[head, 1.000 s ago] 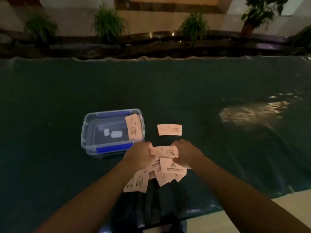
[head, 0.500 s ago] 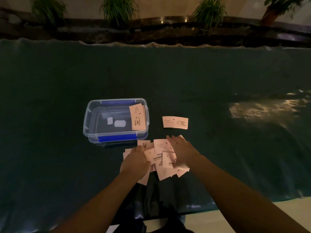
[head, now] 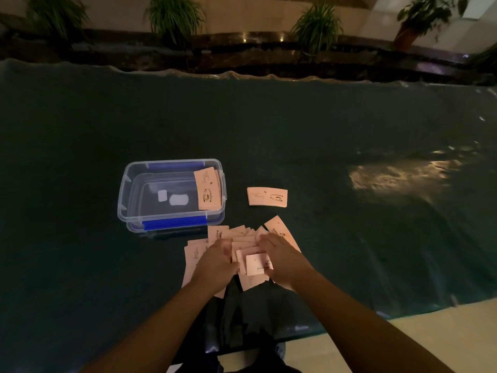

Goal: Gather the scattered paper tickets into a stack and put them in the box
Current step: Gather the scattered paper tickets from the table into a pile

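Several pink paper tickets point(head: 242, 243) lie in a loose overlapping pile on the dark green cloth, just in front of the clear plastic box point(head: 126, 195) with blue clips. My left hand point(head: 215, 261) presses on the pile's left side; my right hand point(head: 282, 258) rests on its right side, its thumb on a small ticket point(head: 256, 262) lying uppermost. Both hands have curled fingers on the papers. One ticket point(head: 207, 189) leans inside the box against its right wall. Another single ticket point(head: 267, 196) lies flat to the right of the box.
The green cloth point(head: 322, 130) covers a wide table, wrinkled and glossy at the right. The near edge of the table runs along the bottom right, with pale floor point(head: 430, 337) beyond. Potted plants point(head: 174, 14) and a dark ledge stand behind the far edge.
Both hands have pushed the tickets closer together, and the pile is more compact. The view has tilted down, so box and tickets sit higher in frame.
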The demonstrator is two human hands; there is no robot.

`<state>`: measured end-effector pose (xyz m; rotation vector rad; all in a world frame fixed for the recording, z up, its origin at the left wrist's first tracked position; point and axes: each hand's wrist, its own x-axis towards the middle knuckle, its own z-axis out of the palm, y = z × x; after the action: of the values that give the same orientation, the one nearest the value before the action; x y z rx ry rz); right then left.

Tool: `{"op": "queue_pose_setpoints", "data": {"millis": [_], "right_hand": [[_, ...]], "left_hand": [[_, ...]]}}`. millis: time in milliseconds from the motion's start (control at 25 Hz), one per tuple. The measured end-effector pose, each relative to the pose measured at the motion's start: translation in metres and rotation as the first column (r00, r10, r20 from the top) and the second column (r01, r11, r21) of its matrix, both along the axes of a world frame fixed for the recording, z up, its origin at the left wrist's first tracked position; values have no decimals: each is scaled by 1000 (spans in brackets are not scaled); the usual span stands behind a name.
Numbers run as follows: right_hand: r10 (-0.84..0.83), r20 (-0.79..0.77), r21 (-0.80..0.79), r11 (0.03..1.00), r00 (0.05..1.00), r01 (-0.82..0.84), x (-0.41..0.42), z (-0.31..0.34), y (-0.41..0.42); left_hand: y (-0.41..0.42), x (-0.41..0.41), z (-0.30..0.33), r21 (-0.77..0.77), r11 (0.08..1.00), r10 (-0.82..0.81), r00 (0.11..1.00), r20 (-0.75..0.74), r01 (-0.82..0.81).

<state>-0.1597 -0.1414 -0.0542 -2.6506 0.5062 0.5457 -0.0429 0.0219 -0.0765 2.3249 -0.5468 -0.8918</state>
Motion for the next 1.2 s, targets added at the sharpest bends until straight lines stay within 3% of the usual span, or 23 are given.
{"op": "queue_pose_setpoints", "data": {"millis": [240, 360, 560, 680, 840, 1000, 1200], "right_hand": [[-72, 26, -1, 997, 997, 72, -12, 1, 6], [-141, -18, -12, 990, 990, 141, -21, 1, 4], [-411, -72, 170, 893, 909, 417, -36, -1, 8], [-457, -89, 211, 859, 885, 466, -40, -3, 11], [-393, -90, 175, 898, 915, 403, -42, -3, 14], [-214, -109, 28, 975, 971, 218, -40, -1, 13], [-25, -128, -84, 996, 991, 14, -38, -1, 7]], "left_hand": [[-7, -12, -1, 5, 1000, -12, 998, -69, 12], [-5, -15, -3, 30, 997, 78, 995, -60, -76], [-6, -21, -9, 82, 988, 141, 982, -128, -131], [-13, -26, -10, 125, 984, 135, 987, -85, -124], [-20, -35, -12, 112, 987, 121, 990, -77, -112], [-24, -46, -13, 206, 967, 158, 987, -36, -148], [-29, -55, -7, 132, 974, 198, 975, -102, -184]]}}
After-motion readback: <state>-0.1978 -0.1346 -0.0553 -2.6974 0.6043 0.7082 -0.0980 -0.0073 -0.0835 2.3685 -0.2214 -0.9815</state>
